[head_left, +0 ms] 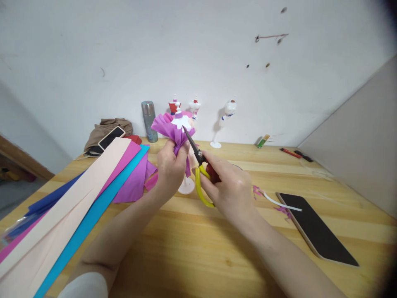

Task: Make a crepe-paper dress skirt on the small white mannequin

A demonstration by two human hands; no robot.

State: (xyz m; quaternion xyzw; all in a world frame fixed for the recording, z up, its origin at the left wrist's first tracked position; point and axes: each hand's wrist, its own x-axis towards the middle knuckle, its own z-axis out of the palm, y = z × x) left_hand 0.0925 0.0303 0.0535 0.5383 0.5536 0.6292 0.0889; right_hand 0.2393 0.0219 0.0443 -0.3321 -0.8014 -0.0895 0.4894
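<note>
My left hand (171,167) pinches gathered purple crepe paper (170,129) around a small white dress form (180,121). The form's round white base (186,186) shows below, on the wooden table. My right hand (231,184) grips scissors (200,182) with yellow handles and dark blades. The blades look nearly closed, and their tip points up and left, beside the purple paper and in front of the form. Whether the tip touches the paper I cannot tell. My left hand hides part of the form's stand.
Long crepe paper strips (93,207) cover the left side. Further back are a brown cloth with a phone (111,138), a thermos (150,122) and more small dress forms (228,114). A tablet (319,229), a glue stick (263,141) and purple scraps lie right.
</note>
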